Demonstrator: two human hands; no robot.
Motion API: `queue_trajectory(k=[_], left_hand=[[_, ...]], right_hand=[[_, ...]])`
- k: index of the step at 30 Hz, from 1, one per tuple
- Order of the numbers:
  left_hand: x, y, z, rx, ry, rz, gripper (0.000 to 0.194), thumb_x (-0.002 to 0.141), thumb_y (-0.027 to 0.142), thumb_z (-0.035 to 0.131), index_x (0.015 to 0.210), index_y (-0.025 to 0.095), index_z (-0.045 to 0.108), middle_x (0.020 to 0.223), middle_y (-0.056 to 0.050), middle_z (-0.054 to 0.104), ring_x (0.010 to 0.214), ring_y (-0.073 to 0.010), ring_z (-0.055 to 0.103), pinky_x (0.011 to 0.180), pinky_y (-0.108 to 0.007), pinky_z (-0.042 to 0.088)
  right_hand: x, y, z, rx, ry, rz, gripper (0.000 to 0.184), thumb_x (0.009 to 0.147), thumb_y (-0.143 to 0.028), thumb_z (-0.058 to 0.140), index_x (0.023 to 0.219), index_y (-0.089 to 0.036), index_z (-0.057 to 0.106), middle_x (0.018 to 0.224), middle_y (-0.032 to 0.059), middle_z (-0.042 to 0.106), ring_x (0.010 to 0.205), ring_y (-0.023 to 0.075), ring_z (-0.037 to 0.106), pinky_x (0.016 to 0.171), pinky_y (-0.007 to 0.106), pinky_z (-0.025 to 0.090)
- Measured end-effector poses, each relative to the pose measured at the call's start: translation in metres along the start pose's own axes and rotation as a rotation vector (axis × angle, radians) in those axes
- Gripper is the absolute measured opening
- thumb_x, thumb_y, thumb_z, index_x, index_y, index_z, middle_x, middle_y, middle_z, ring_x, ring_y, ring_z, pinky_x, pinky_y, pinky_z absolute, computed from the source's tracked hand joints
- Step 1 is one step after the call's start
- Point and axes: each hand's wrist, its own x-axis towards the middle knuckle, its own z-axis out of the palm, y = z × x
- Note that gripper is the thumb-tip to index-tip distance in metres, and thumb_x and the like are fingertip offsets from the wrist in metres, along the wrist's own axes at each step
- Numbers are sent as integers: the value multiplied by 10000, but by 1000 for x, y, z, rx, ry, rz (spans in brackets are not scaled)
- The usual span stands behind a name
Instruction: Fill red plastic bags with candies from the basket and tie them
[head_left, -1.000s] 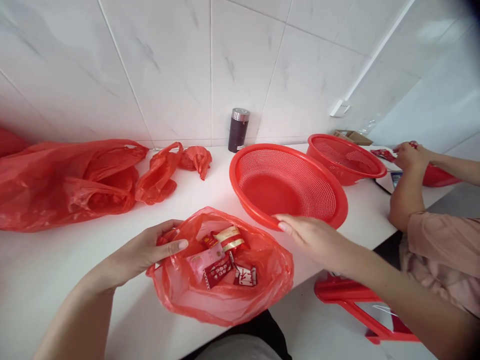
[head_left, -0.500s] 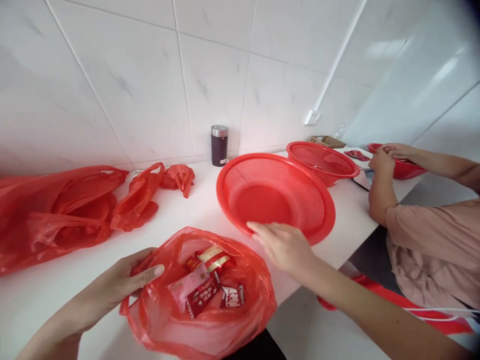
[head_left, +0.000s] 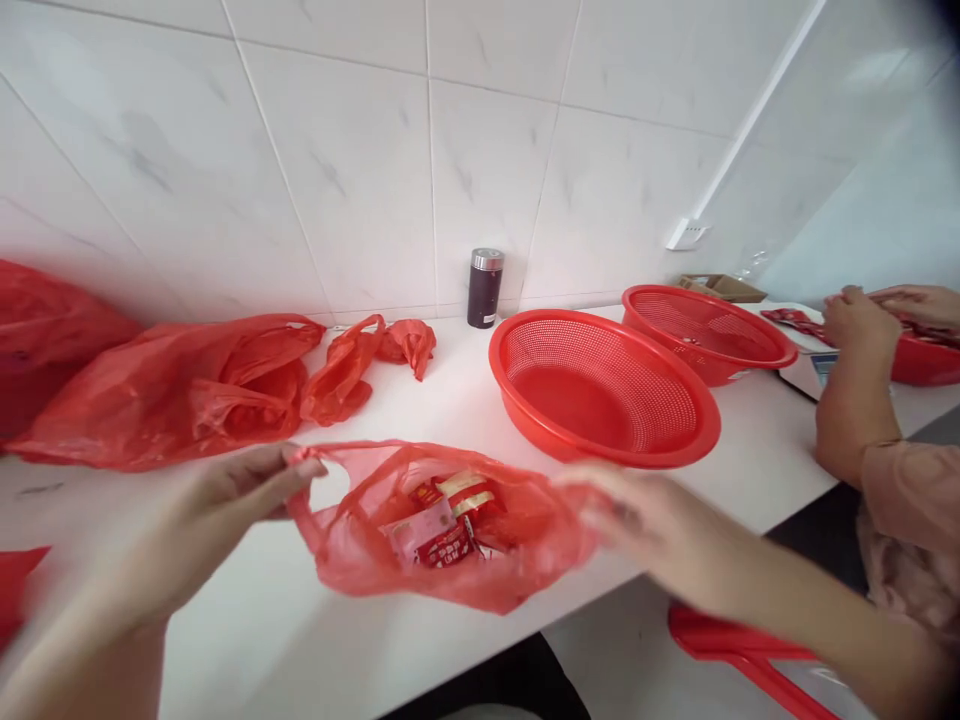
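Observation:
A red plastic bag [head_left: 480, 590] stands with its mouth open on the white table's front part. Several small wrapped packets [head_left: 446, 520], red, pink and gold, lie inside it. My left hand [head_left: 247, 490] pinches the bag's handle loop on the left. At the bag's right edge is my right hand [head_left: 645, 520], smeared by motion, with red plastic at its fingers; its exact grip is blurred. Just behind the bag sits a red mesh basket [head_left: 517, 395] with nothing in it.
A second red basket [head_left: 750, 370] stands farther right, near a co-worker's hands [head_left: 862, 310] over a red bowl [head_left: 926, 360]. Other red bags [head_left: 172, 390] lie at left. A dark tumbler [head_left: 484, 290] stands by the wall. Below the table edge is a red stool [head_left: 739, 640].
My right hand has gone from beside the basket to the bag's right edge. My left hand now holds the handle loop, and the bag is stretched wider. The view has turned left.

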Motion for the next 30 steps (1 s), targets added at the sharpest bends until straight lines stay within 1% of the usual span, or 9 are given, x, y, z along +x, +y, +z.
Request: queue_trajectory(k=[3,4,8,10,15,19,24,28,30], left_hand=[[2,37,-10,-314,179,213,244,778,429,693,809,188,670,691,29,664,673,-130,603,674,-240,528],[3,52,-11,-374,232,286,234,796,413,681,834,182,670,680,33,653,664,-124,600,704,-263,529],[3,104,-12,-237,199,393,315,833,402,650,976,122,675,765,10,665,707,-127,616,811,-367,516],[4,119,-14,-107,176,368,400,824,445,645,1033,106,672,793,-9,685,722,-151,638,809,-397,521],[10,129,-31,129,110,235,451,777,515,662,997,123,687,894,-35,724,892,-246,670,900,-444,502],[14,130,-37,91,52,260,371,818,494,621,903,135,660,901,-36,716,848,-228,665,785,-374,537],[20,145,-12,-294,13,344,295,812,446,647,970,197,640,1023,-56,682,926,-210,645,752,-308,529],[22,154,19,-307,-296,252,360,834,428,627,1152,287,533,879,-26,652,852,-203,651,735,-337,509],[22,154,33,-186,-409,201,356,794,395,680,1094,269,536,725,27,571,689,-155,600,679,-314,484]], right_hand=[[28,-15,-46,145,441,-40,224,902,-354,537,1117,-293,560,685,-23,628,632,148,625,609,263,519],[37,-22,-58,191,522,-74,202,897,-342,543,1091,-286,557,662,-36,615,610,136,613,601,255,516],[67,-50,-87,225,435,-163,158,868,-248,559,1024,-225,574,646,-45,605,567,108,586,583,240,492],[77,-60,-92,238,514,-196,139,865,-215,551,1004,-207,558,632,-50,590,554,100,570,567,232,473],[94,-70,-98,190,403,-230,111,860,-174,541,969,-195,539,657,-40,582,597,99,567,587,227,461],[107,-71,-99,279,490,-299,116,864,-186,508,977,-207,511,713,-32,584,638,104,581,591,226,480],[128,-80,-89,300,476,-383,169,836,-195,514,1000,-233,502,785,-31,607,670,112,580,582,230,468],[141,-105,-74,320,457,-510,168,838,-212,524,1004,-233,512,789,-40,603,700,111,570,642,254,458],[145,-120,-65,332,401,-590,165,842,-208,532,1006,-231,526,817,-36,612,744,111,583,698,268,463]])
